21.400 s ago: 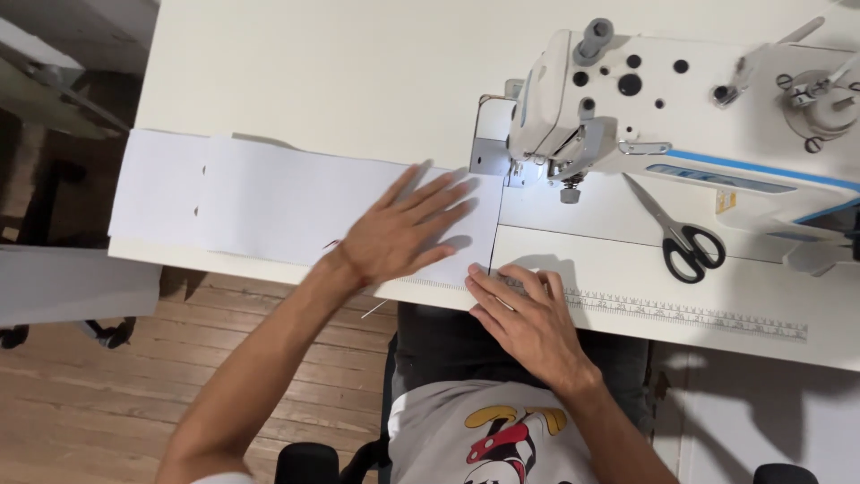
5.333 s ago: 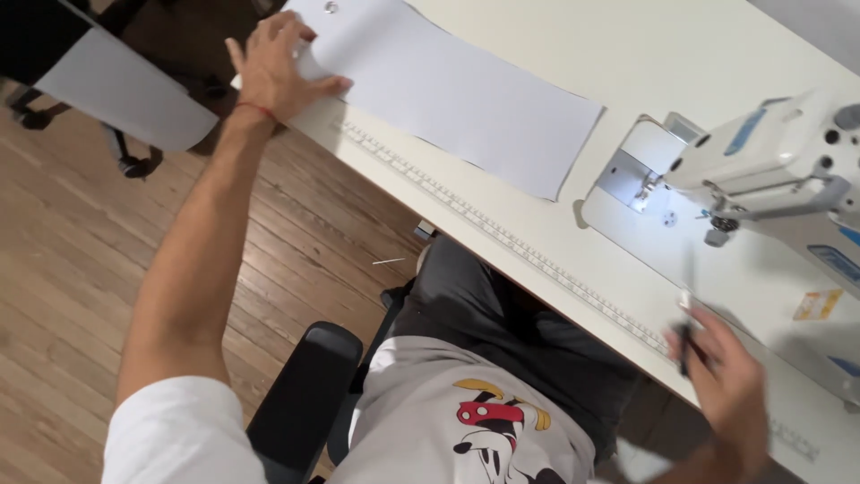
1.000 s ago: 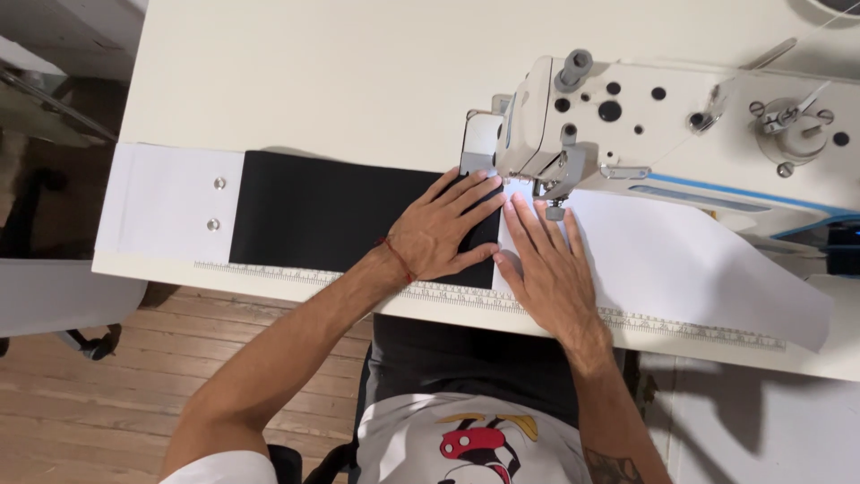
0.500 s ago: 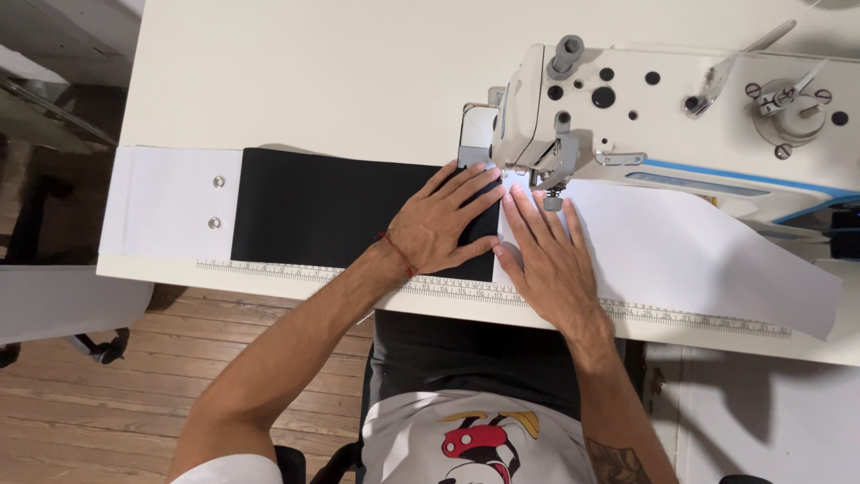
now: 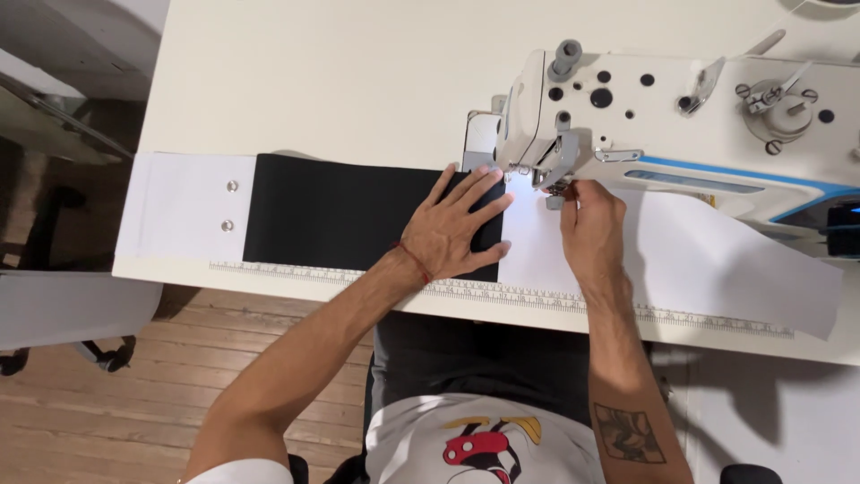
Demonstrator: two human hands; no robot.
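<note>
Black fabric (image 5: 345, 215) under flat open left hand (image 5: 459, 224); right hand (image 5: 591, 229) pinches at needle (image 5: 554, 190).

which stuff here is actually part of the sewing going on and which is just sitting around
In use:
left hand, flat on the black fabric
right hand, at the presser foot
white fabric
sewing machine

Lying about:
white piece with two snaps
ruler strip along the table edge
chair at left

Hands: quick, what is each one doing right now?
Left hand: open, flat on the black fabric.
Right hand: fingers pinched by the sewing machine's needle area; what it holds cannot be told.
</note>
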